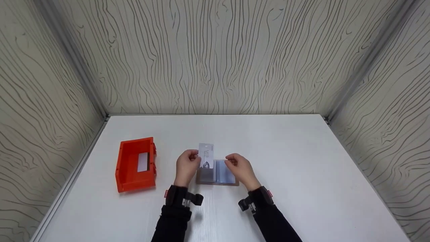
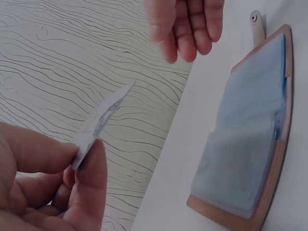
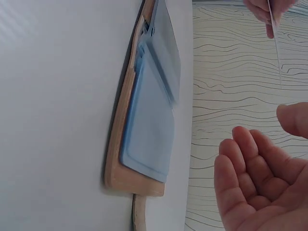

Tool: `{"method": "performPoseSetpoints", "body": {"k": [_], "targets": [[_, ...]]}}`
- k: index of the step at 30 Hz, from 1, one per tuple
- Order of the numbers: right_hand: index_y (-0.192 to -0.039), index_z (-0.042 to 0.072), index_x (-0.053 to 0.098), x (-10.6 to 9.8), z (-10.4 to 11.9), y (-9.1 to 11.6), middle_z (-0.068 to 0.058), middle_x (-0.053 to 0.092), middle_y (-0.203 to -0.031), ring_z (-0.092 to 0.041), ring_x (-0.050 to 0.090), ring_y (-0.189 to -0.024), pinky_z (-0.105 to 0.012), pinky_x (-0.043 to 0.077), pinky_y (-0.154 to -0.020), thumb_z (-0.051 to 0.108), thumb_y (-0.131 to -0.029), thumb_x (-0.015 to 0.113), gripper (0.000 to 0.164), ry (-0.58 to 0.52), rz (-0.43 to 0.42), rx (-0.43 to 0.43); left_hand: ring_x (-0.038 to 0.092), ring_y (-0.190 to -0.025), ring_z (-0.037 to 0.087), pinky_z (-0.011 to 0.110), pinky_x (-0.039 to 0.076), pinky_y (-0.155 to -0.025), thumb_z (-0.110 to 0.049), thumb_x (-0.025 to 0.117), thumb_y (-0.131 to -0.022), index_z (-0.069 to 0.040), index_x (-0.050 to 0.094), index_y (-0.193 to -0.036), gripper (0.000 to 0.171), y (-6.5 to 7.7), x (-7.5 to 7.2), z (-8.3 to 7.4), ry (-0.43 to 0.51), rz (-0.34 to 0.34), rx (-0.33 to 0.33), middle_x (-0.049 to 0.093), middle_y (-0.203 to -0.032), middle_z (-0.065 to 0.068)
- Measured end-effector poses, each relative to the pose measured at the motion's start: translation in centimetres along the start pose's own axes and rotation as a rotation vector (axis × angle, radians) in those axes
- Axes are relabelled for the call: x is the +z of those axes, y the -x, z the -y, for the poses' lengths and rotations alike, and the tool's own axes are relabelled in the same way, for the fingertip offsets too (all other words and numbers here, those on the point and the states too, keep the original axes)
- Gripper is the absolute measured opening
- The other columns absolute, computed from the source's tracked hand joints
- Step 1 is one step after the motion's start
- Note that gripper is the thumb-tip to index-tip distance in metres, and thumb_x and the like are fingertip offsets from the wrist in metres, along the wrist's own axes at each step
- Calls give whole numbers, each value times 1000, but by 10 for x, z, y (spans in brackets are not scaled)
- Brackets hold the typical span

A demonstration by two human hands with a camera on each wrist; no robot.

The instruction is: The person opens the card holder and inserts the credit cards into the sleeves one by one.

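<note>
A white card [image 1: 206, 155] printed with "VIP" is pinched between the thumb and fingers of my left hand [image 1: 187, 165], raised above the table. In the left wrist view the card [image 2: 101, 120] appears nearly edge-on. Below it a brown card holder [image 1: 216, 184] lies spread on the table, its clear plastic sleeves [image 1: 225, 172] facing up. My right hand [image 1: 240, 169] hovers by the holder's right side with loosely bent fingers and nothing between them. The right wrist view shows that hand [image 3: 262, 178] apart from the holder [image 3: 126, 178]. A snap strap [image 2: 257, 31] sticks out from the holder's edge.
An orange-red bin [image 1: 126, 168] stands on the left of the white table [image 1: 285, 148], with a white card [image 1: 142, 162] inside it. Wood-grain patterned panels [image 1: 215, 57] enclose the table at the back and sides.
</note>
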State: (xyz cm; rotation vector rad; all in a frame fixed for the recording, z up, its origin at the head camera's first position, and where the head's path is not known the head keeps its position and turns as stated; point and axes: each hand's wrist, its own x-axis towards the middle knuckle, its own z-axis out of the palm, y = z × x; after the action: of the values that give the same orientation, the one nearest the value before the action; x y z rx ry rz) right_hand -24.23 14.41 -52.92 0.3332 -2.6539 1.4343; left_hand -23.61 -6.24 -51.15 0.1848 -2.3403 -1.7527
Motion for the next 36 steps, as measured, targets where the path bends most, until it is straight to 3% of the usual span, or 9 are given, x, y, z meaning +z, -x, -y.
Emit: {"method": "performPoseSetpoints", "body": {"k": [5, 15, 24, 32, 36], "targets": [[-114, 0, 66, 5, 5, 0, -7, 67, -101, -23, 62, -95, -38, 50, -85, 18, -97, 62, 26, -33, 18, 35, 57, -82, 20, 32, 49, -72, 2, 67, -84, 5, 68, -106, 22, 6, 14, 1, 1, 27, 5, 63, -88, 7], [-113, -2, 63, 9, 9, 0, -4, 64, -89, -15, 59, -77, -29, 49, -68, 18, -97, 62, 26, -70, 30, 38, 56, -78, 18, 30, 49, -67, 2, 68, -83, 4, 68, -102, 19, 14, 31, 6, 13, 63, 43, 63, -85, 5], [-106, -1, 62, 9, 9, 0, -2, 60, -83, -13, 54, -72, -25, 46, -62, 13, -95, 63, 17, -85, 14, 60, 56, -77, 17, 28, 49, -65, 2, 68, -84, 2, 68, -102, 18, 16, 37, 9, 18, 74, 25, 63, -85, 5], [-106, -2, 61, 8, 8, 1, -3, 60, -86, -14, 54, -75, -25, 47, -65, 10, -94, 64, 17, -60, 0, 8, 57, -76, 16, 30, 49, -68, 6, 69, -81, 4, 67, -99, 18, 17, 39, 10, 7, 57, 83, 64, -82, 6], [-105, -2, 61, 8, 8, 0, -4, 60, -86, -14, 55, -76, -26, 47, -66, 9, -94, 64, 16, -65, -3, 5, 57, -76, 16, 29, 49, -67, 5, 68, -81, 3, 67, -98, 17, 16, 38, 10, -9, 60, 73, 64, -82, 5]]}}
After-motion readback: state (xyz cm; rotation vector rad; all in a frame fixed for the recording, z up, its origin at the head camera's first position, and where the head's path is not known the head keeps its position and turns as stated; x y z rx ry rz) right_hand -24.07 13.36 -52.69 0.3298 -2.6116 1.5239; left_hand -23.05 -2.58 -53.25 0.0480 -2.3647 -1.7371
